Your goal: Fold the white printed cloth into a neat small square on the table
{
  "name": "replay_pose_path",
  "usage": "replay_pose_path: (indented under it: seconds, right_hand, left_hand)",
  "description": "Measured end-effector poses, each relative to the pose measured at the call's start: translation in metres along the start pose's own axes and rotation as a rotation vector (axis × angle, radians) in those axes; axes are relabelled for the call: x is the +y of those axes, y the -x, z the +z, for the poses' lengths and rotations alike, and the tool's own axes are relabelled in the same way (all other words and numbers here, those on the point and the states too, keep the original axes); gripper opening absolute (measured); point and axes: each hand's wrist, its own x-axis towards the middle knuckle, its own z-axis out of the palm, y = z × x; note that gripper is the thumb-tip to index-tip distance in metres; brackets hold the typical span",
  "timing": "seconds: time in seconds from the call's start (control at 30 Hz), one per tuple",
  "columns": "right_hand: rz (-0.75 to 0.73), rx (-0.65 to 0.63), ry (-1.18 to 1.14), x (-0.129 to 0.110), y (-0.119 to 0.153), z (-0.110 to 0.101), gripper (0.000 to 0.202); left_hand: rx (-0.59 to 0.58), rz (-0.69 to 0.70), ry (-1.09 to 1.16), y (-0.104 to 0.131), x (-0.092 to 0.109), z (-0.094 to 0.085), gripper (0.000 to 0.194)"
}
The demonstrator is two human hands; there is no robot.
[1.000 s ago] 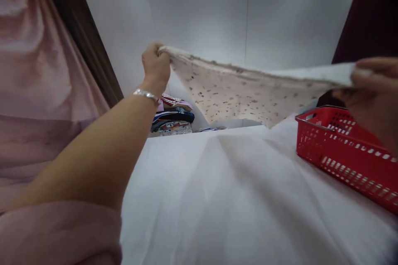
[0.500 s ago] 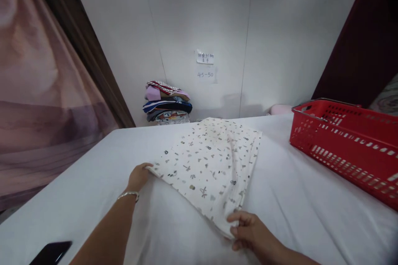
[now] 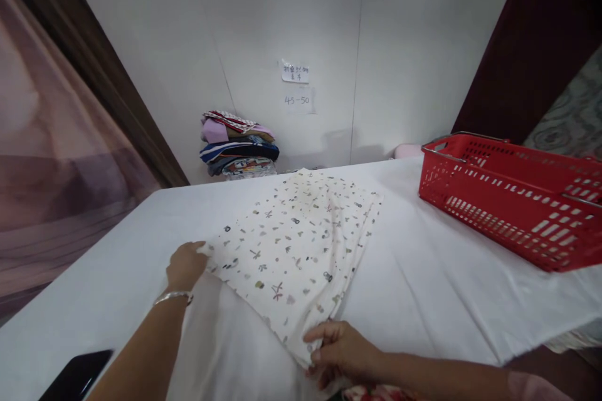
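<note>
A white cloth (image 3: 282, 244) printed with small grey, brown and dark motifs lies spread over the white-covered table, with a few creases along its right side. My left hand (image 3: 187, 264), with a bracelet at the wrist, pinches the cloth's left corner. At the near corner, my right hand (image 3: 339, 351) grips the fabric between thumb and fingers. The edge between both hands runs slantwise and looks fairly taut. I cannot tell whether the cloth is a garment or a flat sheet.
A red plastic basket (image 3: 493, 200) stands at the right. Folded fabrics (image 3: 239, 149) are stacked by the wall at the back. A black phone (image 3: 78, 376) lies at the near left. Two paper notes (image 3: 297, 84) hang on the wall, and a curtain (image 3: 61, 188) borders the left side.
The camera view has turned slightly right, so everything appears shifted left. Both hands keep hold of the same corners, and the cloth looks much the same.
</note>
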Motion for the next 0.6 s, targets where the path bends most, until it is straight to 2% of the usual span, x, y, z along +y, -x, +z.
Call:
replay_pose_path:
  seconds: [0.07, 0.1, 0.17, 0.23, 0.33, 0.37, 0.43, 0.6]
  right_hand:
    - [0.006, -0.006, -0.003, 0.003, -0.001, -0.001, 0.031]
    - [0.011, -0.013, -0.009, 0.004, 0.002, -0.002, 0.031]
    - [0.009, -0.026, -0.037, 0.003, 0.01, -0.005, 0.032]
    - [-0.022, -0.017, -0.086, -0.002, 0.021, -0.005, 0.035]
    - [-0.093, -0.016, -0.125, -0.012, 0.036, -0.003, 0.042]
    - [-0.109, -0.031, -0.115, -0.015, 0.039, -0.003, 0.042]
    - [-0.125, -0.072, -0.078, -0.018, 0.041, -0.001, 0.04]
    - [-0.156, -0.158, 0.046, -0.02, 0.038, -0.001, 0.036]
  left_hand:
    - [0.025, -0.014, -0.011, 0.018, 0.024, 0.005, 0.029]
    - [0.039, 0.054, 0.01, 0.032, 0.041, 0.007, 0.029]
    - [-0.025, 0.27, 0.139, 0.074, 0.076, 0.008, 0.027]
    - [-0.129, 0.529, 0.255, 0.127, 0.11, 0.007, 0.029]
    - [-0.226, 0.829, 0.329, 0.199, 0.143, 0.004, 0.033]
    - [-0.261, 0.86, 0.328, 0.216, 0.149, 0.005, 0.034]
    - [-0.236, 0.827, 0.325, 0.237, 0.152, 0.011, 0.031]
    - [-0.103, 0.724, 0.334, 0.246, 0.14, 0.036, 0.034]
